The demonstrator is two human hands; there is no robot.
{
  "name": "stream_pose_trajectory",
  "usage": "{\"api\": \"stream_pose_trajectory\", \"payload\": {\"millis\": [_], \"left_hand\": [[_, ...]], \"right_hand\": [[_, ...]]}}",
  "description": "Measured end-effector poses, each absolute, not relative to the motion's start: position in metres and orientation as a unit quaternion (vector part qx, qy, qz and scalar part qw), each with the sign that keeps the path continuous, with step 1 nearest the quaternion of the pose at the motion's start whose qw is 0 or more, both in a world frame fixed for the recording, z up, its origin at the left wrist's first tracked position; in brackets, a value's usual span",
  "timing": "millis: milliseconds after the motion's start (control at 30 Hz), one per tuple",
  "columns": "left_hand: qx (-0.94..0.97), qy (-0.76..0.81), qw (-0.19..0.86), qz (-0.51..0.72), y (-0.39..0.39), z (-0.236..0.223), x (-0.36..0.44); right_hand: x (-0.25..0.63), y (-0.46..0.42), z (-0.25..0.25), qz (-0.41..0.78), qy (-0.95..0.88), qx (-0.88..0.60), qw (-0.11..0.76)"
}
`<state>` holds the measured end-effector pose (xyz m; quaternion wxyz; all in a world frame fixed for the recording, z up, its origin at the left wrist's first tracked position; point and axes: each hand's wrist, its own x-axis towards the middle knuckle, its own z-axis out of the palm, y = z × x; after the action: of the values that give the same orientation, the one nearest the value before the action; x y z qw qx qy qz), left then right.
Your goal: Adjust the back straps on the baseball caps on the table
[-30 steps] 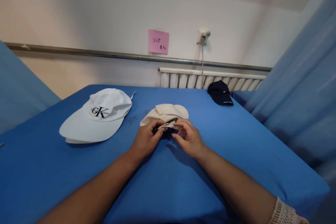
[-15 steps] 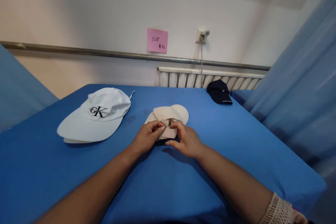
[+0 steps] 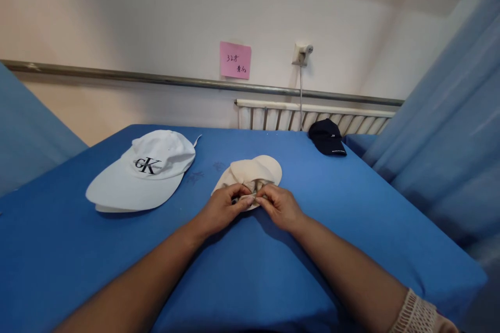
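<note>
A beige cap (image 3: 250, 170) lies mid-table with its brim pointing away to the back right and its rear opening facing me. My left hand (image 3: 223, 208) pinches the left part of the strap at the cap's back edge, thumb against fingers. From the other side, my right hand (image 3: 282, 207) grips the strap's right part between thumb and fingertips. The two sets of fingertips almost meet. They cover most of the strap, so its fastening cannot be made out.
A large white cap (image 3: 156, 161) with dark lettering sits on the left of the blue-covered table (image 3: 242, 281). At the far right edge rests a navy cap (image 3: 327, 137). Behind stand a radiator (image 3: 273, 116) and a metal rail (image 3: 175, 80); a blue curtain (image 3: 441, 130) hangs at right.
My right thumb and fingers, spread around the strap's end before, have closed on it. Both hands have drawn closer together at the cap's back. The other caps stay put.
</note>
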<state>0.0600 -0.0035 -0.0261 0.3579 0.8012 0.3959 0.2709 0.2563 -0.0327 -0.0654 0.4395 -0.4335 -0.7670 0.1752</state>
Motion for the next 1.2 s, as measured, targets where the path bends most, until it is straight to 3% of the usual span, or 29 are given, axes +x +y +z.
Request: {"api": "stream_pose_trajectory", "payload": {"millis": [133, 300, 400, 800, 1000, 1200], "left_hand": [[0.835, 0.391, 0.295, 0.25, -0.006, -0.027, 0.06], [0.884, 0.375, 0.192, 0.202, -0.011, -0.024, 0.061], [0.895, 0.362, 0.18, 0.187, -0.013, -0.021, 0.061], [0.897, 0.332, 0.235, 0.172, -0.007, -0.02, 0.058], [0.906, 0.336, 0.205, 0.159, -0.009, -0.019, 0.057], [0.94, 0.291, 0.087, 0.157, -0.013, -0.018, 0.058]], "right_hand": [[0.252, -0.029, -0.07, 0.247, -0.722, -0.437, 0.475], [0.251, -0.024, -0.077, 0.422, -0.654, -0.405, 0.481], [0.251, -0.026, -0.078, 0.456, -0.636, -0.399, 0.478], [0.251, -0.032, -0.064, 0.279, -0.714, -0.47, 0.438], [0.252, -0.03, -0.072, 0.452, -0.648, -0.435, 0.432], [0.251, -0.028, -0.072, 0.612, -0.528, -0.397, 0.436]]}}
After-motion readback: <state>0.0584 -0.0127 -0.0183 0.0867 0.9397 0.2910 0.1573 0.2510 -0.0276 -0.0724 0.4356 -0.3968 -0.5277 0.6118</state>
